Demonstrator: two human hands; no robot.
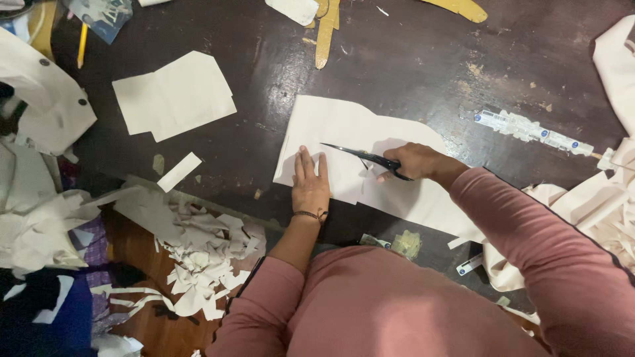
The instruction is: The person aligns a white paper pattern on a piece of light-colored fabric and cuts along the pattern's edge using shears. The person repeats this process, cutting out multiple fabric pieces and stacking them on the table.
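Scissor handles [390, 164] vanish inside the right hand [413, 162], fingers out of sight. At three o'clock, white cloth [615, 66] runs off the edge. At eleven o'clock, a yellow pencil [82, 46] is half covered. The small tags [532, 130] are too tiny to read.

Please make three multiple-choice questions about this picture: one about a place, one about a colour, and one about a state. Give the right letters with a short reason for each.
1. Where does the left hand rest?
A. flat on the white sheet
B. on the pencil
C. on the floor scraps

2. What colour is the table?
A. white
B. dark brown
C. green

3. In what state are the scissors?
A. lying alone on the table
C. hanging on a wall
B. held in the right hand, blades on the sheet

Answers:
1 A, the palm and fingers lie spread on the sheet near its lower edge.
2 B, the bare top is dark brown.
3 B, the right hand grips the handles and the blades point left over the sheet.
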